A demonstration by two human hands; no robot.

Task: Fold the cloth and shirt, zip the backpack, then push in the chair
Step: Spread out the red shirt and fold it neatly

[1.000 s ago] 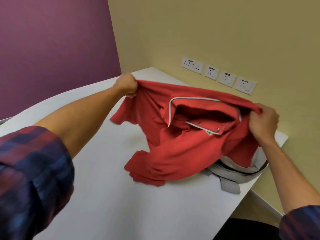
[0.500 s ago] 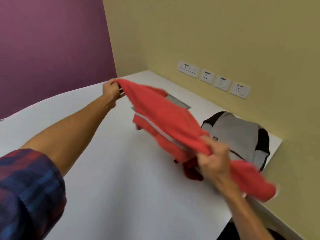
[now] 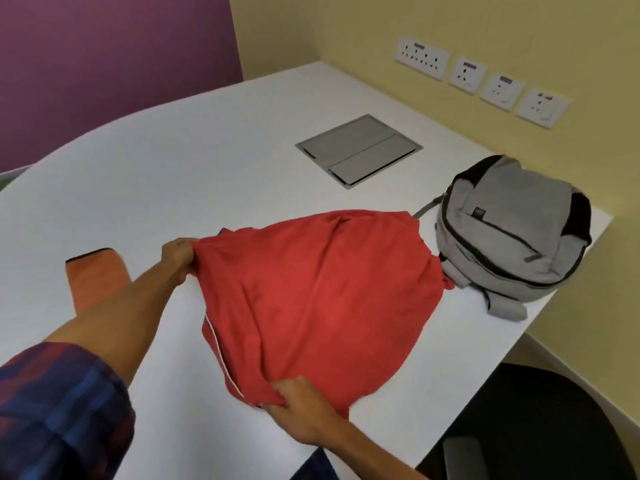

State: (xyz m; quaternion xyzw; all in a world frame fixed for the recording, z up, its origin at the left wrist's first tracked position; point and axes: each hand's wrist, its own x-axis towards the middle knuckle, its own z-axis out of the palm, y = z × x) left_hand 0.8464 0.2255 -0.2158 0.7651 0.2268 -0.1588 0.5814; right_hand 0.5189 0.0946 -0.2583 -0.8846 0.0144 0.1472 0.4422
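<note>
**Both my hands holding one red shirt over a white table**

One white table (image 3: 180, 188) fills most of the view, its far edge meeting a purple wall (image 3: 104, 57) on the left and a yellow wall (image 3: 398, 26) on the right. One dark chair (image 3: 540, 424) sits off the table's near right corner, below the tabletop edge.

One red shirt (image 3: 318, 299) is spread in the middle of the table, billowed up in a rounded mound, with a thin white trim line along its near left side. Its far right edge comes up just beside the backpack; I cannot tell whether they touch.

One grey backpack (image 3: 509, 230) with black trim lies flat at the table's right edge, near the yellow wall. A dark zipper line curves around its front.

One grey flap panel (image 3: 358, 148) is set flush into the tabletop toward the far edge, behind the shirt.

One orange cloth (image 3: 93, 271) with a dark border lies near the table's left edge, partly hidden behind my left forearm.

Four white wall sockets (image 3: 481, 79) run in a row along the yellow wall, above the table's far right corner.

My left hand (image 3: 178, 252) pinches the shirt's left edge, fingers curled into the fabric. My right hand (image 3: 298, 407) grips the shirt's near hem, fingers closed around a bunch of cloth. Both arms wear rolled-up plaid sleeves in blue and red.
</note>
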